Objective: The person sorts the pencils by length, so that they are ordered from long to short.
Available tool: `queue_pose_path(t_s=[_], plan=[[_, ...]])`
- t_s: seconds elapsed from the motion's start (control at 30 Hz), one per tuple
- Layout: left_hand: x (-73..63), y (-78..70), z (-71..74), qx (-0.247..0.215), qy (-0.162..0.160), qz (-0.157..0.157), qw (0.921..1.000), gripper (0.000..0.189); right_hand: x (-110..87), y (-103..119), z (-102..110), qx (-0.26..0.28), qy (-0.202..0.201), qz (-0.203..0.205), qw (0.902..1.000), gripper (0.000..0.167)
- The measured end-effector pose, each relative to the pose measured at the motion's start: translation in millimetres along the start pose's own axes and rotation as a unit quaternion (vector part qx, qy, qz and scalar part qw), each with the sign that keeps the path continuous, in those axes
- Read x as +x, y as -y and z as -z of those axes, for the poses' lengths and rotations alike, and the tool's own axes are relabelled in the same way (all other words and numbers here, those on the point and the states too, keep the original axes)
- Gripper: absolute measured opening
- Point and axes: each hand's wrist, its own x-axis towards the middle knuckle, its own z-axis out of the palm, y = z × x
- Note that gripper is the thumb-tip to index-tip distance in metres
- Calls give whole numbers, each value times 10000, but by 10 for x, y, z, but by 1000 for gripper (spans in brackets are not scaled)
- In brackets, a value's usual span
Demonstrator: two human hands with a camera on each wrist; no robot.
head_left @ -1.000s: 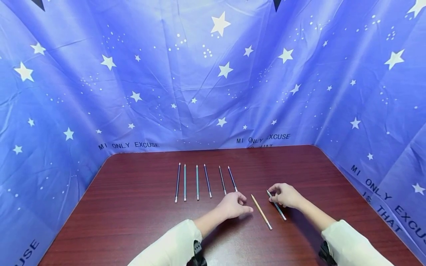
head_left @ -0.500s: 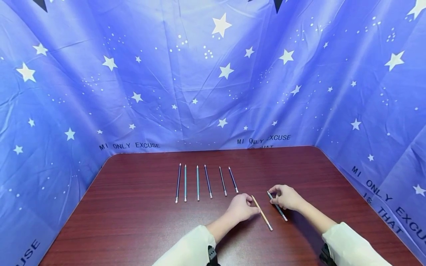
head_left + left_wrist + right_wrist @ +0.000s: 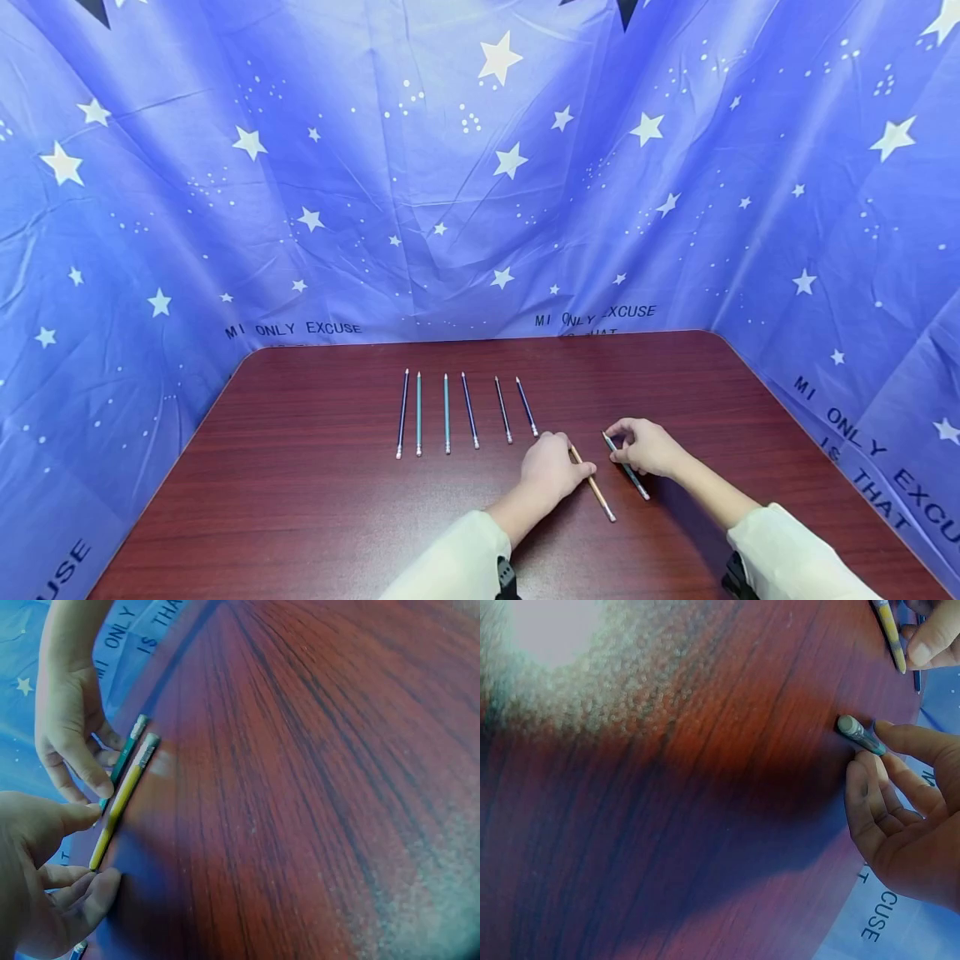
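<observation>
My left hand (image 3: 551, 467) is at the upper part of a yellow pencil (image 3: 602, 498), thumb on one side and fingers by its point, not visibly pinching it. In the left wrist view the pencil's eraser end (image 3: 152, 740) lies away from this hand. My right hand (image 3: 648, 448) pinches a green pencil (image 3: 637, 483) between thumb and fingers, near its pointed end. That pencil slants beside the yellow one, slightly apart. In the right wrist view its white eraser (image 3: 847, 724) faces the camera, and its far end is hidden by the fingers.
Several dark blue and teal pencils stand in a row to the left, points away from me, including a dark blue pencil (image 3: 402, 414) and a teal pencil (image 3: 447, 414). The reddish wooden table (image 3: 285, 467) ends at a blue star-patterned curtain (image 3: 420, 183).
My left hand has moved right, from beside the row of pencils to the yellow pencil, its thumb now reaching across it. My right hand has stayed on the green pencil.
</observation>
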Motion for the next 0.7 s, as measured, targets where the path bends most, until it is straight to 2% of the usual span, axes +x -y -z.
queue_pose_path(t_s=[0.13, 0.2, 0.33, 0.5, 0.6, 0.7], plan=[[6, -17, -17, 359, -46, 54, 9993, 41, 1, 1, -5, -22, -29, -29, 10000, 33], [11, -11, -16, 289, -60, 84, 9995, 39, 0, 1, -6, 21, -7, -23, 10000, 34], [25, 15, -5, -272, -86, 86, 9996, 27, -11, 4, -1, 93, 13, -38, 9999, 35], [17, 46, 33, -1050, -18, 260, 9941, 14, -27, 12, 12, 70, 16, 19, 10000, 35], [8, 62, 48, -1471, 42, 398, 9883, 16, -31, 17, 10, 58, 22, 15, 10000, 35], [4, 82, 36, -2066, 147, 578, 9766, 16, -35, 21, -2, 39, 27, -15, 10000, 34]])
